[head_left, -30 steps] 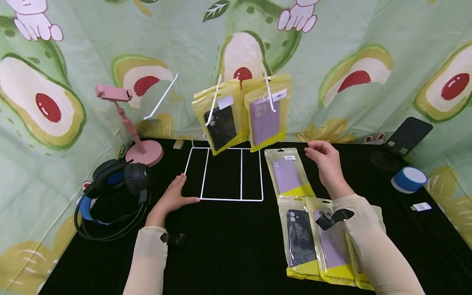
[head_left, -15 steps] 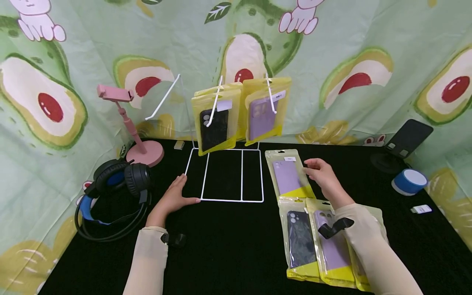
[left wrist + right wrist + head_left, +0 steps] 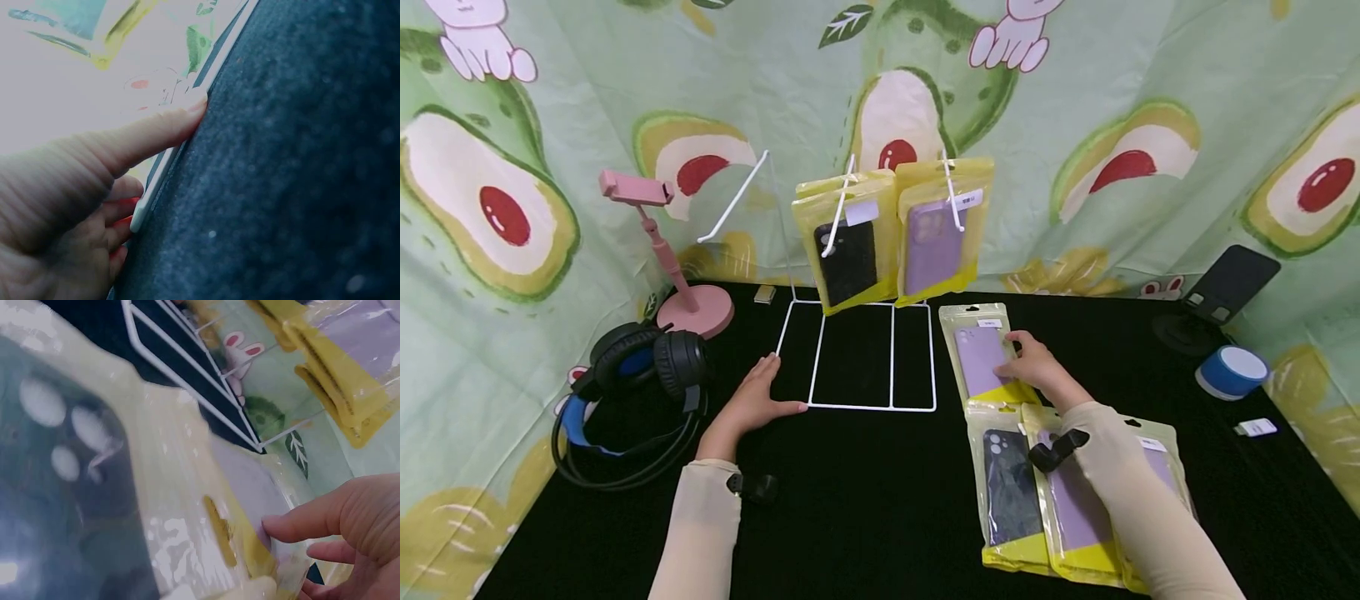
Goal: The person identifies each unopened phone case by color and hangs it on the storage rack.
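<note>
My left hand (image 3: 751,402) rests at the front left corner of a white wire display rack (image 3: 871,407). Its thumb (image 3: 164,131) lies straight along the front bar, while the fingers reach along the side bar. My right hand (image 3: 1036,365) is at a bagged purple phone case (image 3: 979,354) lying right of the rack. The right thumb (image 3: 306,520) presses on the bag's face and the other fingers meet its right edge, partly hidden. On the rack's hooks hang bagged phone cases, a black one (image 3: 850,271) in front on the middle hook and a purple one (image 3: 928,254) on the right.
Nearer me lie more bagged cases, a black one (image 3: 1011,475) and a purple one (image 3: 1078,508), partly under my right forearm. The rack's left hook (image 3: 733,198) is bare. Headphones (image 3: 647,367) and a pink stand (image 3: 695,310) are left; a blue cylinder (image 3: 1232,372) and black stand (image 3: 1232,283) right.
My right hand has come down and left from above the table onto the purple case's bag. The hanging bags have swung slightly. My left hand stays on the rack.
</note>
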`<state>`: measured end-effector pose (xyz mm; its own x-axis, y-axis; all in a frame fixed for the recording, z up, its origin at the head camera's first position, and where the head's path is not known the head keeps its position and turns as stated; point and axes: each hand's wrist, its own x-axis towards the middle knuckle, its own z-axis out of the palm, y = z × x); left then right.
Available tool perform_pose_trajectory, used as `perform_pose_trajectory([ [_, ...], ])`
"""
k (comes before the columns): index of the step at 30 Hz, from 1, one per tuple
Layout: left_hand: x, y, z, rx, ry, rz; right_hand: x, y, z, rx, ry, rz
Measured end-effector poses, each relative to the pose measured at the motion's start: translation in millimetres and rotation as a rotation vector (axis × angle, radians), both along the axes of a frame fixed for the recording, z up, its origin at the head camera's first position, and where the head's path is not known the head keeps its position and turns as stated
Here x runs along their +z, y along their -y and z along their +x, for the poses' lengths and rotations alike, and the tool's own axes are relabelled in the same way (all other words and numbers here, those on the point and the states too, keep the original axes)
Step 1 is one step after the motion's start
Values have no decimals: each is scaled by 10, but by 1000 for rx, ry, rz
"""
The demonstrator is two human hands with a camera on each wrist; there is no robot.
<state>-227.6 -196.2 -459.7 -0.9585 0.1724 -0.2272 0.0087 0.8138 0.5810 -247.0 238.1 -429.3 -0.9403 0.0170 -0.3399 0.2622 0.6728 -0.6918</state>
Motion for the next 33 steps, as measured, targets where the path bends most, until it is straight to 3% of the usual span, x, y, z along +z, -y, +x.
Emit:
perform_pose_trajectory([
  [5,1,17,-1,-2,-2,5,4,40,3,19,-11,-32],
  [10,-20,18,3,-4,3,-1,-5,-25,45,-24,-45,-75],
  [14,-34,-3,3,-5,0,-6,-2,-164,112,-99,-122,-145],
  [18,-36,-5,7,-5,-9,-3,41,-295,193,-188,-274,-175],
  [23,-39,10,13,-7,-8,-3,278,-357,374,-275,-513,-263],
  [26,-40,10,10,-13,-4,-7,453,-352,518,-305,-617,-410],
  [30,-34,7,7,-9,2,-9,676,-323,715,-296,-719,-614],
  [33,-34,7,1,-4,3,-7,830,-282,850,-255,-787,-711],
])
